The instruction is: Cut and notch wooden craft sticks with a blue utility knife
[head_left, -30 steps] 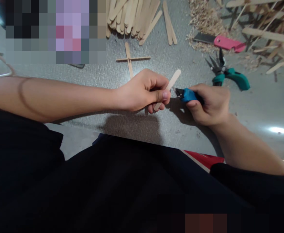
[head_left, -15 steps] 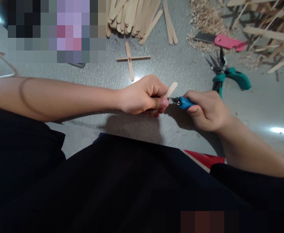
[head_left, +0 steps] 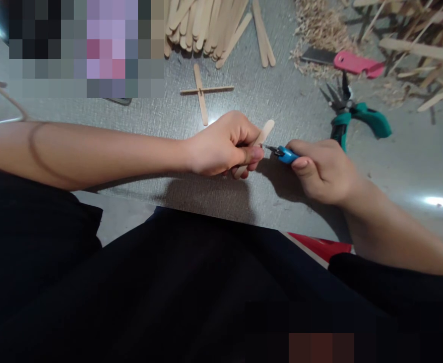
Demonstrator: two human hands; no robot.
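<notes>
My left hand (head_left: 229,146) pinches a flat wooden stick (head_left: 266,131) that slants up to the right, its middle hidden by the fingers. My right hand (head_left: 321,169) is closed around a small blue-handled tool (head_left: 287,155); its thin dark tip points left at the stick, close to my left fingertips. Whether the tip touches the wood is too small to tell. Just beyond my left hand, two sticks joined as a cross (head_left: 200,91) lie on the grey table (head_left: 149,118).
At the top lie a pile of wooden sticks (head_left: 206,25) and two loose sticks (head_left: 262,35). Green-handled pliers (head_left: 370,120), a pink-handled knife (head_left: 357,64), wood shavings (head_left: 319,27) and a heap of crossed sticks (head_left: 418,48) are at the right.
The held stick has shifted slightly upward and turned a little steeper. The blue tool's tip has moved slightly up with it, and both hands keep their hold.
</notes>
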